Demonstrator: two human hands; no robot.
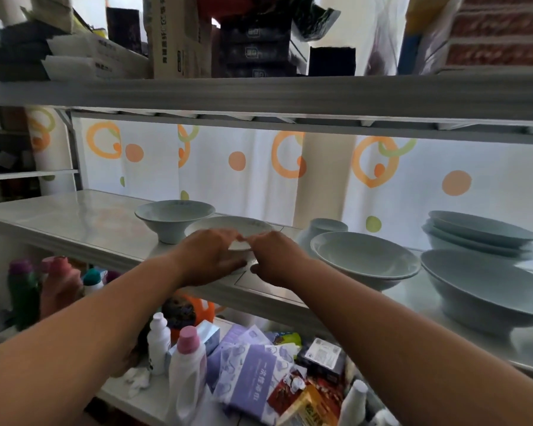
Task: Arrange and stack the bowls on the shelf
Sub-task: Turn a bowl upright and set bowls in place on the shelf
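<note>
- My left hand (208,256) and my right hand (276,256) are both wrapped around one small pale glazed footed bowl (231,230) at the front edge of the white glossy middle shelf (74,216); the fingers curl over its near rim and thumbs sit low on its side, so I have it gripped from both sides.
- Whether the bowl is lifted or resting on the shelf I cannot tell; my hands cover its foot.
- Just beyond my left hand, slightly to its left, stands a matching pale footed bowl with a flared rim (174,218), upright and empty, close to the one I hold but apart from it.
- To the right of my right hand sits a wider pale blue shallow bowl (365,259), with an overturned small pale bowl (322,229) behind it, near the spotted curtain.
- Farther right is a large pale blue bowl (486,290) at the front, and behind it a stack of pale blue shallow bowls (479,238).
- I judge this as the pick-up of a small bowl for nesting.
- The next move calls for raising it clear, carrying it over its twin beyond my left hand, centring it and lowering it level so the foot seats inside.
</note>
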